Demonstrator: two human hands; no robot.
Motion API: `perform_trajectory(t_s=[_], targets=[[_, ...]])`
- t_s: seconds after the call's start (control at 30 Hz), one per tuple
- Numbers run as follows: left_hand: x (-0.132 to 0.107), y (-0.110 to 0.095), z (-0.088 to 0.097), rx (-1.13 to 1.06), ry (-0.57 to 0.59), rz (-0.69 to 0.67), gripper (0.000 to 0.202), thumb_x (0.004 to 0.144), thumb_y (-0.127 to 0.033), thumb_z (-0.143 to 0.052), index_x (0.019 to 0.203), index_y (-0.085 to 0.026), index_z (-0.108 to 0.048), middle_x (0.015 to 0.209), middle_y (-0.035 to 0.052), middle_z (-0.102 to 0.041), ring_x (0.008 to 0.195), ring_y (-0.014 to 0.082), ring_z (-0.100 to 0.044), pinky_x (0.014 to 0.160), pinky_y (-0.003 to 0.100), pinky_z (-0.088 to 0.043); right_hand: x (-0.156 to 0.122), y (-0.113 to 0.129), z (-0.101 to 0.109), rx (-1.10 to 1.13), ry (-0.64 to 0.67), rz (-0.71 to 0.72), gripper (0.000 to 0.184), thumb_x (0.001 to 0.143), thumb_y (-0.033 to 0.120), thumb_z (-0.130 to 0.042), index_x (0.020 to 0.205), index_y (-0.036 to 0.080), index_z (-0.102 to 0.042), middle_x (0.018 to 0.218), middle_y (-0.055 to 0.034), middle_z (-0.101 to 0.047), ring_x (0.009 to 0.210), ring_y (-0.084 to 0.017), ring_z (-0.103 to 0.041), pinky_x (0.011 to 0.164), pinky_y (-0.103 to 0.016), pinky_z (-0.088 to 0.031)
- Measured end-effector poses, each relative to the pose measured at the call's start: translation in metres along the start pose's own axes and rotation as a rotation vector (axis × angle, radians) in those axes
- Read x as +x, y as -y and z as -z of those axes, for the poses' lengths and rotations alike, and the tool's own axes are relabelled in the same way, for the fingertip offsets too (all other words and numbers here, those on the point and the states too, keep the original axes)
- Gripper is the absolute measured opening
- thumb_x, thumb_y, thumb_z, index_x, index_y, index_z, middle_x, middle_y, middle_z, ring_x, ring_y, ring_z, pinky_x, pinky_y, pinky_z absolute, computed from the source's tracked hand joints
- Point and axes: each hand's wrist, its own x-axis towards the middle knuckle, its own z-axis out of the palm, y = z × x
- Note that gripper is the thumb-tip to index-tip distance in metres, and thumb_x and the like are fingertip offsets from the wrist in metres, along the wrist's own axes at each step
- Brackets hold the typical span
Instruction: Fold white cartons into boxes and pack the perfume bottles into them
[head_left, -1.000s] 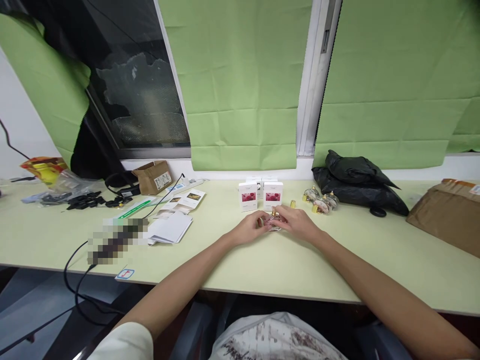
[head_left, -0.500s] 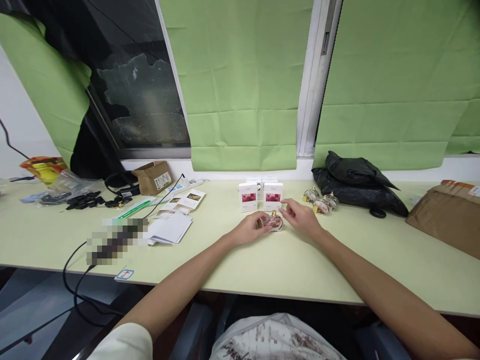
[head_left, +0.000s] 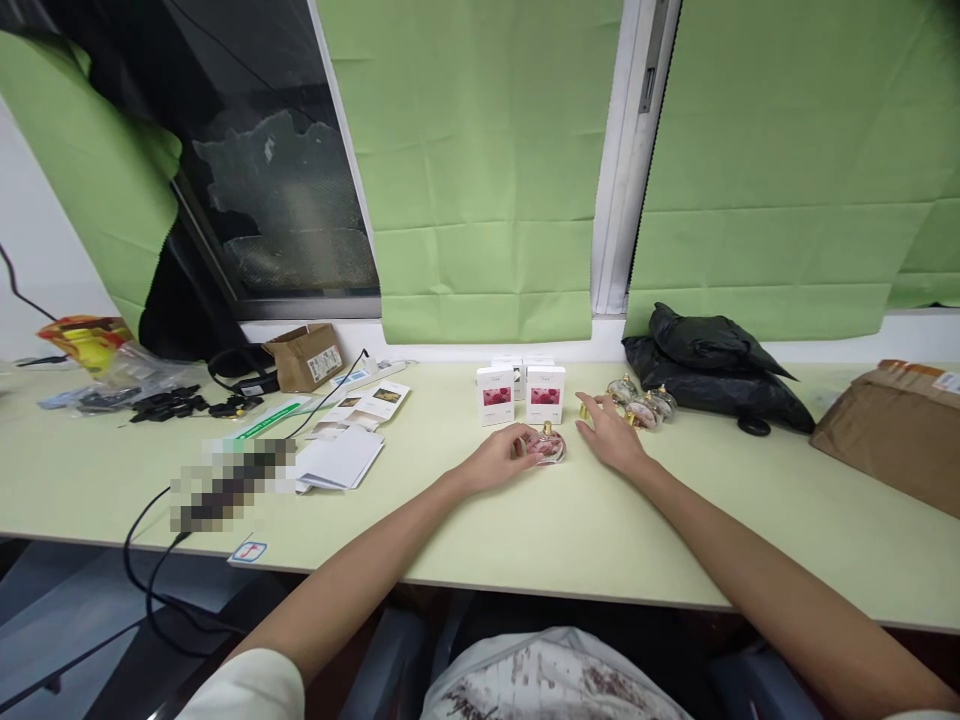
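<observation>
My left hand (head_left: 501, 457) is curled around the side of a round clear perfume bottle (head_left: 550, 449) with pinkish contents and a gold top, standing on the table. Just right of the bottle, my right hand (head_left: 609, 436) hovers low with its fingers apart. A small gold piece (head_left: 583, 411), perhaps a cap, shows between its index finger and thumb; a grip on it cannot be made out. Behind the hands stand two white boxes with pink flower pictures, the left box (head_left: 496, 397) and the right box (head_left: 545, 396). Several similar bottles (head_left: 651, 408) lie close together beyond my right hand.
Black plastic bags (head_left: 712, 375) and a brown cardboard box (head_left: 892, 430) occupy the right side. On the left are white cards (head_left: 345, 457), a small open carton (head_left: 306, 358), cables and black parts (head_left: 169, 402). The table's front edge (head_left: 570, 592) runs before me.
My right hand has shifted right, away from the bottle, and its fingers have spread. The gold piece by its fingers has come into sight. My left hand and the bottle stay put.
</observation>
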Motion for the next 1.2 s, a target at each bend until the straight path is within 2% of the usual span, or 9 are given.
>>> perform_trajectory(t_s=[0.17,0.37,1.2], targets=[[-0.0001,-0.0012,0.0,-0.009,-0.003,0.006,0.039,0.092,-0.051,-0.066,0.116,-0.021,-0.067,0.103,0.0043,-0.067,0.082,0.0173,-0.058,0.077,0.031,-0.048,0.0024,-0.0031,-0.0011,0.009,0.083,-0.005,0.051,0.105,0.039,-0.046,0.155,0.033,-0.044,0.148,-0.0135,-0.048,0.115,-0.028,-0.065,0.091,-0.036,-0.051],[0.0001,-0.0015,-0.0009,-0.002,-0.01,0.001,0.038,0.093,-0.05,-0.066,0.116,-0.02,-0.066,0.101,0.0037,-0.068,0.078,0.0162,-0.056,0.074,0.03,-0.046,0.0026,-0.0058,-0.0041,0.024,0.11,0.006,0.049,0.104,0.039,-0.046,0.152,0.03,-0.049,0.148,-0.014,-0.05,0.123,-0.03,-0.062,0.093,-0.037,-0.051],[0.0006,-0.0003,-0.001,-0.006,-0.006,0.001,0.036,0.093,-0.048,-0.066,0.117,-0.021,-0.066,0.102,0.0032,-0.066,0.082,0.0166,-0.057,0.077,0.031,-0.047,0.0011,-0.0038,-0.0042,0.023,0.107,0.008,0.048,0.103,0.042,-0.047,0.148,0.026,-0.05,0.148,-0.0139,-0.047,0.121,-0.029,-0.061,0.09,-0.036,-0.051]])
